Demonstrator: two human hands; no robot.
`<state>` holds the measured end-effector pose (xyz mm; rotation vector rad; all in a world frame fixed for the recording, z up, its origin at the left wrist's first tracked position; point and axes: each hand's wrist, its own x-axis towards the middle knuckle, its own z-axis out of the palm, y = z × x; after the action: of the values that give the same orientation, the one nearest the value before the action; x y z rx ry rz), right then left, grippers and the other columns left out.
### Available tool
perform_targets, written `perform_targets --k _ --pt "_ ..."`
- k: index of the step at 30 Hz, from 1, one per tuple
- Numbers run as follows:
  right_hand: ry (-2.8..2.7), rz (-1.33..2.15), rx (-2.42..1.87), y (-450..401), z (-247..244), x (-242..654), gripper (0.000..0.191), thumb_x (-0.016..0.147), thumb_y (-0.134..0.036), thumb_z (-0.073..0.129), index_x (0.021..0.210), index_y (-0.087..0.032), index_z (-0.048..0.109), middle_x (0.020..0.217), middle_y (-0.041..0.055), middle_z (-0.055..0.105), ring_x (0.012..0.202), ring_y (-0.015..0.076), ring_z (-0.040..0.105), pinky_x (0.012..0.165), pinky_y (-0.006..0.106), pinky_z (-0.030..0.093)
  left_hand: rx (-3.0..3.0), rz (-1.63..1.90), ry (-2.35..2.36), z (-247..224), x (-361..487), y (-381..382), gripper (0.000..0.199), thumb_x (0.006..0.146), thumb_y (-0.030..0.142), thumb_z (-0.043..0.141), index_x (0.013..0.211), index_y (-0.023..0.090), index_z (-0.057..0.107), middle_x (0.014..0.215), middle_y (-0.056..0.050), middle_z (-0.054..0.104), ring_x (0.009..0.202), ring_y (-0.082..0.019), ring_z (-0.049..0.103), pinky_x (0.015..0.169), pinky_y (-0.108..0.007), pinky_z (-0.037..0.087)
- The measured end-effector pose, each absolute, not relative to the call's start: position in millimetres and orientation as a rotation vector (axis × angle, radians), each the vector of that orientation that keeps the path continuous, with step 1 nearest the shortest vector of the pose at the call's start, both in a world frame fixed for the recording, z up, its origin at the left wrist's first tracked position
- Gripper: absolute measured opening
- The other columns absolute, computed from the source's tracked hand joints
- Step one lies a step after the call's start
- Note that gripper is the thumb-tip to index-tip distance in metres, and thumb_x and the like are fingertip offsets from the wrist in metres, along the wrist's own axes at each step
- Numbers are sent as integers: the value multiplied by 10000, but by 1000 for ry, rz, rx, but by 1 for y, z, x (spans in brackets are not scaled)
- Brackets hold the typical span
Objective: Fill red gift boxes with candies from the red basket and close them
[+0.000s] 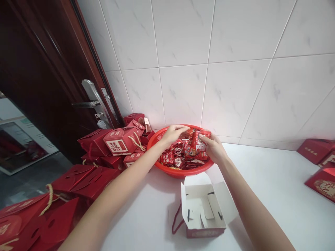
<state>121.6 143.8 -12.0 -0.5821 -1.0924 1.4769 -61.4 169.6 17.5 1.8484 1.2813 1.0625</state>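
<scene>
Over a red plastic basket [167,170] filled with wrapped sweets [179,162], both of my hands are at work. My right hand [216,150] grips a shiny red candy packet [200,141] at the basket's right side, thumb on its front. At the back of the basket, my left hand [174,134] has its fingers pressed together among the wrappers. What lies under its fingertips is hard to make out. Nearer to me stands a small gift box [205,232], its white flaps spread apart and its inside bare. A dark red cord handle [176,223] loops from its left side.
Red gift boxes [121,141] with rope handles are piled along the left, beside a dark door [47,45] with a metal handle [90,104]. More red boxes [323,181] sit at the right edge. A tiled wall [235,94] rises behind the white tabletop [274,184].
</scene>
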Motion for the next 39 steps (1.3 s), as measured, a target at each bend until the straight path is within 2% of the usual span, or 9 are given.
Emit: perform_targets --k 2,7,10,15,18,21,23,30,39 --pt "-1090 1461 -609 145 -13 121 374 607 -412 884 862 -215 694 803 27 753 723 223 691 686 351 555 1929 848 1385 13 -71 178 301 897 383 577 876 148 764 923 -77 782 804 -182 701 757 -278 534" --pt "-1058 1475 -644 146 -14 120 407 592 -435 889 863 -208 689 752 19 734 657 204 663 625 332 522 2077 283 1568 -7 -88 199 122 657 150 782 592 183 684 567 13 653 607 -158 622 638 -249 495" --pt "-1057 1492 -642 146 -14 121 416 590 -432 892 878 -203 699 764 22 735 647 195 653 608 321 514 2119 60 1675 -20 -86 208 92 753 192 789 777 159 707 779 -34 703 756 -177 660 737 -291 540" --pt "-1060 1505 -639 145 -13 121 393 609 -419 883 889 -209 703 798 31 748 675 206 664 616 324 523 2140 -59 1780 -35 -78 216 320 972 355 596 1233 171 604 1233 -95 627 1049 -212 644 882 -417 568" --pt "-1047 1518 -612 146 -14 122 368 607 -408 881 866 -210 710 813 32 756 709 215 676 649 332 531 2154 -19 1803 -34 -82 216 284 864 300 729 1095 149 666 1117 -110 676 985 -225 665 830 -365 565" --pt "-1041 1552 -589 148 -14 125 342 602 -407 872 846 -216 727 814 32 759 721 225 678 666 338 533 2148 82 1806 -25 -89 212 378 541 135 874 877 176 705 916 -92 723 875 -260 688 700 -285 529" --pt "-1047 1562 -571 148 -13 127 313 611 -400 860 838 -223 737 816 30 761 732 230 680 679 342 534 2140 213 1784 -17 -90 207 466 447 85 855 875 197 710 856 -52 729 847 -271 690 656 -270 507" --pt "-1071 1592 -547 144 -10 133 333 597 -403 857 866 -234 758 863 32 781 782 248 708 751 373 561 2030 811 1487 11 -84 163 388 708 431 771 945 134 696 967 -69 747 907 -244 687 760 -305 533" --pt "-1235 1531 -604 98 26 169 315 597 -388 869 832 -226 736 798 10 744 716 195 673 654 298 521 1756 1141 989 41 -63 79 600 610 492 874 1070 139 720 1034 -92 747 977 -258 682 871 -344 543"
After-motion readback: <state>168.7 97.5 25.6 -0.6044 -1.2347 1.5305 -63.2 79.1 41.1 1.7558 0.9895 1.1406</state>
